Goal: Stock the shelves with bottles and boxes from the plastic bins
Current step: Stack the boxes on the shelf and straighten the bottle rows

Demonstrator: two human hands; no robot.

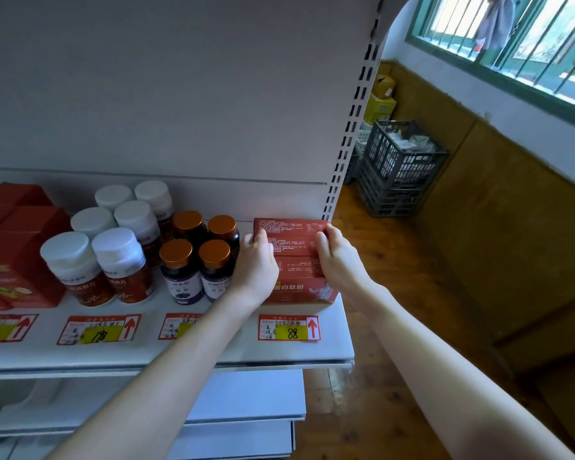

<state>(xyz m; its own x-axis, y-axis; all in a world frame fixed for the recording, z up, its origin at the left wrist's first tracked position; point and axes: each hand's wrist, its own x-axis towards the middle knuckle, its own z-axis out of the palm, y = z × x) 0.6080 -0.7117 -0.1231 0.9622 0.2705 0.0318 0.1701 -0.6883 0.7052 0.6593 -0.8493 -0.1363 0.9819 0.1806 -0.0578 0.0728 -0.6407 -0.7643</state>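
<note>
Both hands, left hand (254,260) and right hand (337,257), are clamped on stacked red cardboard boxes (294,242) at the white metal shelf's (213,346) right end; bottles are already stocked leftward, remaining stock unseen.

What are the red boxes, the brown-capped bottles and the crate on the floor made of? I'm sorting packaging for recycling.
Red boxes: printed cardboard by the look, matte, with sharp folded edges.
Brown-capped bottles: dark, glossy glass or plastic, I cannot tell which; the caps have a metallic-looking copper sheen and the labels look like paper.
Crate: moulded grey plastic, going by its open lattice walls.
</note>
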